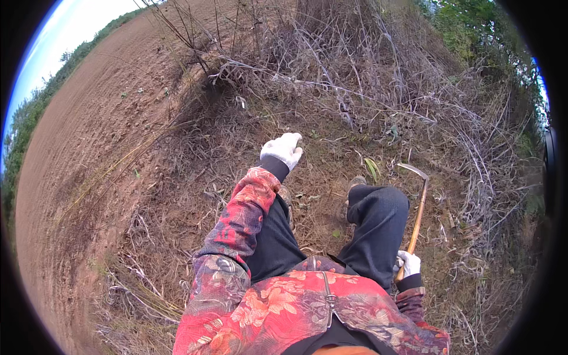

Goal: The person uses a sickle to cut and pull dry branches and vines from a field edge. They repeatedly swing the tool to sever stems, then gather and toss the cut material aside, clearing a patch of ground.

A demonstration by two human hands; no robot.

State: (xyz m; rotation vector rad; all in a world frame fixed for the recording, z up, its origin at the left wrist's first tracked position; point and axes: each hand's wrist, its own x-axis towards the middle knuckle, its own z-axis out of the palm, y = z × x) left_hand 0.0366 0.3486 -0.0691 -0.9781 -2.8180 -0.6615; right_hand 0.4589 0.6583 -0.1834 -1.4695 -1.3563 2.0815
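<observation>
My right hand, in a white work glove, grips the lower end of a sickle's wooden handle beside my right thigh. The sickle's curved metal blade points left at the far end of the handle, low over the dry grass. My left hand, also gloved in white, reaches forward above the ground. Its fingers are loosely bent and apart, and nothing shows in them. A tuft of green leaves grows in front of my right shoe, between the left hand and the blade.
Tall dry weeds stand thickly ahead and to the right, with long stems leaning across. Bare brown tilled soil slopes along the left side. Flattened dry grass covers the ground between my feet. Green bushes rise at the far right.
</observation>
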